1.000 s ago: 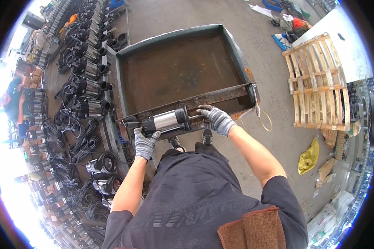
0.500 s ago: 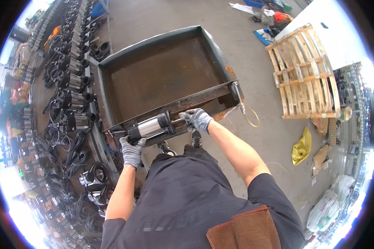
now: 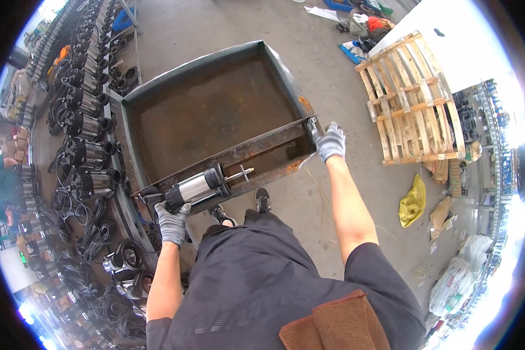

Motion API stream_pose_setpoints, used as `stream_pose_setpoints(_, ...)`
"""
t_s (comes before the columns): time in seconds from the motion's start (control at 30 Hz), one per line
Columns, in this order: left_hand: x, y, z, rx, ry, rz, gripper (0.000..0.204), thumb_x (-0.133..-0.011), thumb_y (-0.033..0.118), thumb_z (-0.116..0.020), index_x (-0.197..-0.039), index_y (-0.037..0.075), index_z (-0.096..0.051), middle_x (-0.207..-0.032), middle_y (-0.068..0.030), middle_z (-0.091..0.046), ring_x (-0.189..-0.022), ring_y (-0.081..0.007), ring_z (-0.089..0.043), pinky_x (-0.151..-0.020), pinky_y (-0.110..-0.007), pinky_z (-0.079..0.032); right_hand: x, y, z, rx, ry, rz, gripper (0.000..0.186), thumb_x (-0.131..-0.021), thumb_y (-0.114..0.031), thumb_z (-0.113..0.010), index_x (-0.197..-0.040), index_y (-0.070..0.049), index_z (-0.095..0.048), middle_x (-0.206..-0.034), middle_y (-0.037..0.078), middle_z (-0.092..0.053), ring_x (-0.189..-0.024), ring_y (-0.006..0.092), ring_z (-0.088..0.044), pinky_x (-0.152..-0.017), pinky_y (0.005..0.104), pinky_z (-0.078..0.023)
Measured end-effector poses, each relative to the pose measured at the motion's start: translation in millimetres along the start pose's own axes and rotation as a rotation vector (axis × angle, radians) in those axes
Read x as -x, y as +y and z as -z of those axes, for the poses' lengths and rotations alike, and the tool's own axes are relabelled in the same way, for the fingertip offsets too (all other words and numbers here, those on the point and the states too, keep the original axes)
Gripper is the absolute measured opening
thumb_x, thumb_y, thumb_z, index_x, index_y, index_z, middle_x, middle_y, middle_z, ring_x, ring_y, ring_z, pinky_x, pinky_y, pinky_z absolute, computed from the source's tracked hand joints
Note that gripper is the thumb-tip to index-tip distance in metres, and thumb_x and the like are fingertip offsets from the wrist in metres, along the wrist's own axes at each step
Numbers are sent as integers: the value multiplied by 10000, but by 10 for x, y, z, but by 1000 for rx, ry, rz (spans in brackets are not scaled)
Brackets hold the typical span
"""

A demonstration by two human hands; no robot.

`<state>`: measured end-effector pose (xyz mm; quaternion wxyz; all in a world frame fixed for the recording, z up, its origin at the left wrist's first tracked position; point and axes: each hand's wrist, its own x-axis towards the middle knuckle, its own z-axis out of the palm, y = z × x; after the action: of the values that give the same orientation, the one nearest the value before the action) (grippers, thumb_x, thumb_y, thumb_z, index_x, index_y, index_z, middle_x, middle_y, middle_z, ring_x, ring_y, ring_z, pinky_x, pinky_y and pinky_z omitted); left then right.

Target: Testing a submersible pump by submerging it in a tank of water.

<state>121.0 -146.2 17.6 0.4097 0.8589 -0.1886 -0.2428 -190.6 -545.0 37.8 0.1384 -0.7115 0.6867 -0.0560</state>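
A submersible pump (image 3: 195,188), a steel cylinder with black ends, lies on the near ledge of a metal trough (image 3: 261,42). My left hand (image 3: 172,224), in a grey glove, grips its black left end. From the pump's right end sticks a thin rod with a crosspiece and a brass tip (image 3: 244,173). My right hand (image 3: 331,143), also gloved, is at the trough's right corner, thumb and fingers apart, beside a small metal fitting (image 3: 313,121). The hand covers the fitting's lower part, so I cannot tell whether they touch.
Rows of similar pumps (image 3: 87,153) with coiled black cables (image 3: 96,233) fill the left side. At right are a wooden pallet (image 3: 411,99), a yellow sack (image 3: 413,201) and white plastic bags (image 3: 454,286). A brown cloth (image 3: 338,326) lies over my clothing.
My right hand has let go of the rod at the pump's end and moved right to the trough corner. My left hand stays on the pump. The view has shifted slightly.
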Motion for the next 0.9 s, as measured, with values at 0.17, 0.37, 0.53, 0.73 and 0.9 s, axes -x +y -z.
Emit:
stream_pose_setpoints(0.17, -21, -144, -14, 38, 18, -29, 696, -762, 233, -894, -1228, -19, -443, -1090, -138, -613, -995, -226, -578, -943, -347, -476, -235, 53, 72, -17, -324, -145, 793, -875, -453, -721, -1406, 48, -412, -1364, 309, -553, -1285, 427, -541, -1054, 449, -463)
stream_pose_setpoints(0.37, 18, -117, -5, 21, 64, -33, 691, -748, 206, -902, -1216, -17, -443, -1088, -131, -612, -986, -218, -578, -933, -336, -481, -66, 219, -335, -239, -459, -252, 725, -898, -387, -731, -1367, 12, -347, -880, 166, -640, -562, 231, -594, -506, 395, -527)
stream_pose_setpoints(0.53, -9, -36, -47, 27, 25, -16, 704, -741, 197, -905, -1223, -17, -439, -1076, -127, -617, -970, -211, -585, -922, -329, -488, -451, 34, -447, -834, -379, -362, 609, -946, -232, -685, -1369, -13, -306, -875, 175, -666, -638, 236, -647, -575, 404, -537)
stream_pose_setpoints(0.73, 65, -16, 42, -37, 50, 45, 721, -741, 206, -906, -1235, -21, -434, -1078, -135, -621, -974, -215, -599, -923, -339, -493, -53, -391, -227, -710, -122, 110, 331, -978, -280, -668, -1187, -52, -551, -954, 48, -647, -885, 178, -611, -827, 318, -497)
stream_pose_setpoints(0.9, 12, 128, 11, -91, 19, -11, 742, -730, 232, -914, -1238, -28, -439, -1080, -147, -636, -973, -231, -601, -917, -353, -494, 520, -413, -571, -1162, -592, -18, 27, -926, -124, -592, -926, -109, -614, -654, 17, -598, -515, 98, -494, -464, 258, -388)
